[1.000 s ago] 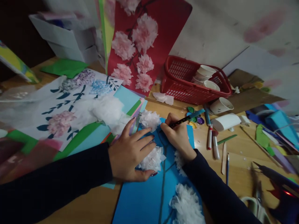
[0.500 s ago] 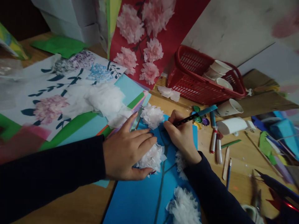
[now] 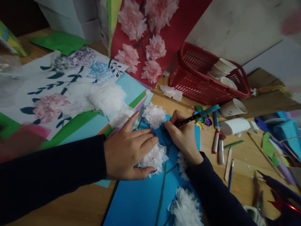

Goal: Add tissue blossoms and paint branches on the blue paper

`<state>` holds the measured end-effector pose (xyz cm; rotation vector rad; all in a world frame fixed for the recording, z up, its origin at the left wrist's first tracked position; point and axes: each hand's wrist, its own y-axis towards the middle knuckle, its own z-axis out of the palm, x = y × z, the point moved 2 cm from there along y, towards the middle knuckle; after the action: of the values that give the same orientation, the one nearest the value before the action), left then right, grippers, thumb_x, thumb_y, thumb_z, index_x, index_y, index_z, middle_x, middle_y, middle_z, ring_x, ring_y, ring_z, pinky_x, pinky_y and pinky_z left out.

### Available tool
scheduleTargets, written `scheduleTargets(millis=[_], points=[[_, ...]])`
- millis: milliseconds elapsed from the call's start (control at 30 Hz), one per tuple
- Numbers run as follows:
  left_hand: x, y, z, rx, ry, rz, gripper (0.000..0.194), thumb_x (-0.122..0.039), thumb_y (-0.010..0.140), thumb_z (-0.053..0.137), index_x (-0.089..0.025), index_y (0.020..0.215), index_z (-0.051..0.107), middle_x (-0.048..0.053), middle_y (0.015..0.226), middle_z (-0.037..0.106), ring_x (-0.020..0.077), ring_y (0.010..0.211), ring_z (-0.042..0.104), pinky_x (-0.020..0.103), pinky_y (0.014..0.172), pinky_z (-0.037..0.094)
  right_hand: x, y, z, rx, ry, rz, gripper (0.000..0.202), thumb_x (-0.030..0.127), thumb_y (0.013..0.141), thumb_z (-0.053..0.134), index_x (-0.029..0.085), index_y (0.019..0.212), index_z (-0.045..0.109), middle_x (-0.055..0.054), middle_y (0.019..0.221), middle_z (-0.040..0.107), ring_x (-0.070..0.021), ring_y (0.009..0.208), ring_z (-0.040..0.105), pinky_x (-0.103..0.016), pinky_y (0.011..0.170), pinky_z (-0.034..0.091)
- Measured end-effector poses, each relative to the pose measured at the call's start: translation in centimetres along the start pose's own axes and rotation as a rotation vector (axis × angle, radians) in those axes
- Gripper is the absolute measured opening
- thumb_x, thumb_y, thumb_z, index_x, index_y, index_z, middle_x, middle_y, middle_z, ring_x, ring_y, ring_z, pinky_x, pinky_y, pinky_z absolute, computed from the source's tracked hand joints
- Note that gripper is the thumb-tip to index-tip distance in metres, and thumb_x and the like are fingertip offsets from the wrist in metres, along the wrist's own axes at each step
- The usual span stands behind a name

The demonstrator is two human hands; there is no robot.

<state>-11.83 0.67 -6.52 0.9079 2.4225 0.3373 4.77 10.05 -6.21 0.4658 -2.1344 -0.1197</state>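
Several white tissue flowers, one of them at the upper edge (image 3: 154, 116), sit on a blue sheet (image 3: 136, 201) with thin dark branch lines. My left hand (image 3: 131, 150) lies spread over the sheet's left edge and partly over the middle white flower (image 3: 154, 158). Gripped in my right hand (image 3: 182, 133) is a dark patterned pen with a blue end (image 3: 197, 116). Its tip is hidden behind my fingers, close to the sheet's upper part. Another white flower (image 3: 185, 207) lies near the bottom, beside my right sleeve.
Behind stand a red basket (image 3: 207, 78) with paper cups and a red sheet (image 3: 176, 22) with pink flowers. Paint pots (image 3: 201, 117), brushes (image 3: 221, 149) and a glue gun (image 3: 279, 188) lie right. A flower drawing (image 3: 28, 81) and white tissue (image 3: 105, 97) are left.
The view has shifted slightly, moving the basket and cups a little to the right in the picture. Both hands keep nearly the same pose, with the pen still held.
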Motion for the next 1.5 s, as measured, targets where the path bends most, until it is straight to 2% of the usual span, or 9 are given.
scheduleTargets(millis=[200, 533, 1167, 1500], points=[[0.09, -0.14, -0.01, -0.033, 0.053, 0.028, 0.048, -0.044, 0.085, 0.051, -0.011, 0.120, 0.056, 0.014, 0.114, 0.070, 0.0286, 0.115, 0.060, 0.057, 0.116, 0.009, -0.10, 0.03, 0.07, -0.016, -0.002, -0.026, 0.024, 0.010, 0.068, 0.052, 0.021, 0.055, 0.036, 0.008, 0.051, 0.032, -0.0085, 0.048, 0.031, -0.025, 0.046, 0.025], [0.08, -0.16, -0.01, -0.027, 0.054, 0.035, 0.048, -0.043, 0.086, 0.051, -0.008, 0.118, 0.057, 0.015, 0.114, 0.070, 0.0285, 0.115, 0.060, 0.057, 0.116, 0.007, -0.13, 0.08, 0.18, -0.047, -0.026, -0.070, 0.024, 0.009, 0.069, 0.053, 0.022, 0.057, 0.036, 0.008, 0.051, 0.032, -0.0088, 0.048, 0.032, -0.024, 0.046, 0.025], [0.05, -0.11, -0.02, -0.023, 0.027, 0.017, 0.046, -0.042, 0.086, 0.051, -0.011, 0.120, 0.058, 0.015, 0.117, 0.069, 0.0295, 0.116, 0.060, 0.060, 0.115, 0.010, -0.30, 0.14, 0.31, -0.105, -0.064, -0.094, 0.026, 0.007, 0.070, 0.054, 0.022, 0.058, 0.036, 0.008, 0.051, 0.034, -0.0086, 0.047, 0.031, -0.025, 0.045, 0.023], [0.02, -0.10, -0.03, -0.023, 0.020, 0.013, 0.047, -0.041, 0.086, 0.052, -0.009, 0.120, 0.057, 0.014, 0.115, 0.069, 0.0295, 0.117, 0.059, 0.059, 0.116, 0.010, -0.30, -0.11, -0.38, -0.275, -0.004, -0.079, 0.029, 0.008, 0.072, 0.054, 0.022, 0.057, 0.034, 0.008, 0.051, 0.032, -0.0090, 0.048, 0.031, -0.025, 0.046, 0.024]])
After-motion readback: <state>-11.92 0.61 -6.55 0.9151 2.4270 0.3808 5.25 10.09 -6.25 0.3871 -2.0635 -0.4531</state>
